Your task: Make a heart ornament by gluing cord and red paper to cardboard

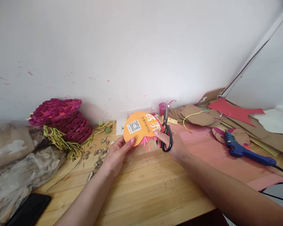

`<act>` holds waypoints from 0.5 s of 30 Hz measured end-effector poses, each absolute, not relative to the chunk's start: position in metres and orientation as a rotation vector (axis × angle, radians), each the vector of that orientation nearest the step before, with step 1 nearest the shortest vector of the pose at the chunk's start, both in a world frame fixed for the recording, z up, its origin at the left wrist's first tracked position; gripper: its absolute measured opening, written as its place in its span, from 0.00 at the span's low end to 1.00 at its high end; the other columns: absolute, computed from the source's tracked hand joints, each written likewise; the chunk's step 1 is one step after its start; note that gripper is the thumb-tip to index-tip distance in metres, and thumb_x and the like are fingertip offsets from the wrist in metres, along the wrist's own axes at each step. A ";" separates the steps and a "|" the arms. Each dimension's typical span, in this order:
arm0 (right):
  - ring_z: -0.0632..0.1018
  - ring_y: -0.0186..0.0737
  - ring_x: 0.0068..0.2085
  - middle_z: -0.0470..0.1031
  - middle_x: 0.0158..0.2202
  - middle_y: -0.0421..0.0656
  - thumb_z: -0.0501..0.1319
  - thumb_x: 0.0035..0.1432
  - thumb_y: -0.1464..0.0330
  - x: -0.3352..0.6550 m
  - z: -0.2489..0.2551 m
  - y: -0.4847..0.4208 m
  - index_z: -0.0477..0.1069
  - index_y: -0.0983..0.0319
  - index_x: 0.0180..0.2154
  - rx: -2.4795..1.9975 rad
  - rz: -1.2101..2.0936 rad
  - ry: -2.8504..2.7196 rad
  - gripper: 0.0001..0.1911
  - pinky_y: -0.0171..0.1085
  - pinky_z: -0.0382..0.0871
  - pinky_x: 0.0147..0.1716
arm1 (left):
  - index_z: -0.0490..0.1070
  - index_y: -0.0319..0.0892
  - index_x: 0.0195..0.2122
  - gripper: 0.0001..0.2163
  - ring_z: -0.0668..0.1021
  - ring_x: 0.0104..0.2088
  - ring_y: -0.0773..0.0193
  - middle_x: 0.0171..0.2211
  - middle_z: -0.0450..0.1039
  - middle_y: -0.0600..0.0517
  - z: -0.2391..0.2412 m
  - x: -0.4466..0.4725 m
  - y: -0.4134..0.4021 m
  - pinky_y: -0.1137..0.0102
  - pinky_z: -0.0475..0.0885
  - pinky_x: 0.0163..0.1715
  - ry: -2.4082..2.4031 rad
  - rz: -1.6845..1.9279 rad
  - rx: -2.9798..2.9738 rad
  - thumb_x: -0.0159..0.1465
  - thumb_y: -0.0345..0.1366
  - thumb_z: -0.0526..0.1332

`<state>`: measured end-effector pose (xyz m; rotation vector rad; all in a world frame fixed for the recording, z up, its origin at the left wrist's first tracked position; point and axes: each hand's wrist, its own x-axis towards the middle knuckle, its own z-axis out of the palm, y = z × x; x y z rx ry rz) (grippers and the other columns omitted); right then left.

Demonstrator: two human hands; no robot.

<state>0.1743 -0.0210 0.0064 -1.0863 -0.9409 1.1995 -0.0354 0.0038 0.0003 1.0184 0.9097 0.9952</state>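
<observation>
Between my two hands is an orange printed card, round at its left end, with a QR code and white lettering. My left hand pinches its lower left edge, thumb on top. With black-handled scissors pointing upward in its grip, my right hand also has its thumb against the card's right end. A loop of pink and white cord hangs from the card's lower edge, and some pink-red material shows behind it. The fingers under the card are hidden.
At left stand a stack of magenta-covered discs, yellow-green yarn, small shells or stones, plastic bags and a black phone. At right lie cardboard discs, red paper and a blue glue gun with its cable.
</observation>
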 end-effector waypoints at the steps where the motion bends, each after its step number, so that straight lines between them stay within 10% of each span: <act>1: 0.71 0.29 0.19 0.75 0.25 0.38 0.73 0.48 0.56 0.173 0.006 -0.022 0.70 0.62 0.29 -1.100 1.215 -0.951 0.18 0.29 0.57 0.16 | 0.76 0.41 0.49 0.20 0.80 0.42 0.62 0.51 0.77 0.44 0.001 -0.033 0.001 0.72 0.76 0.40 0.873 0.990 0.950 0.57 0.42 0.72; 15: 0.63 0.29 0.16 0.63 0.16 0.34 0.67 0.51 0.50 0.175 0.006 -0.038 0.68 0.61 0.26 -1.381 1.488 -1.493 0.22 0.30 0.55 0.14 | 0.74 0.41 0.45 0.16 0.81 0.28 0.65 0.39 0.81 0.49 0.017 -0.048 0.025 0.72 0.79 0.27 0.888 1.463 0.624 0.54 0.32 0.71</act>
